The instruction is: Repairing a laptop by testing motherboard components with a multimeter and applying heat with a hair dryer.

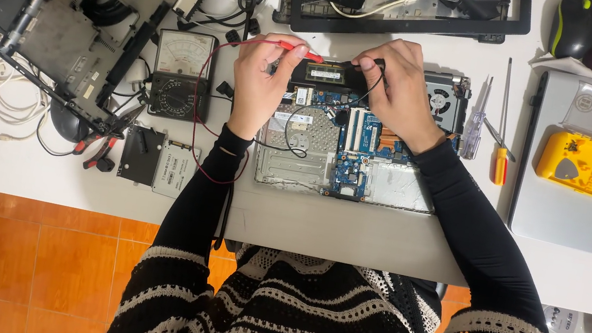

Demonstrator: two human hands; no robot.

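Head view: the left hand (262, 78) pinches the red probe (300, 50) and the right hand (397, 87) pinches the black probe (375, 66) — both closed — over the opened laptop board (350, 147) on the desk (34, 172). Steady tips matter — the analog multimeter (182, 75) sits left.

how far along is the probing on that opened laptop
Done: the opened silver laptop base lies with its blue circuit board bared, and the black analog multimeter sits wired beside it. In hand: the left hand holds the red probe, the right hand the black probe, both at the memory module. Left: nothing reassembled; the red-handled screwdriver lies unused.
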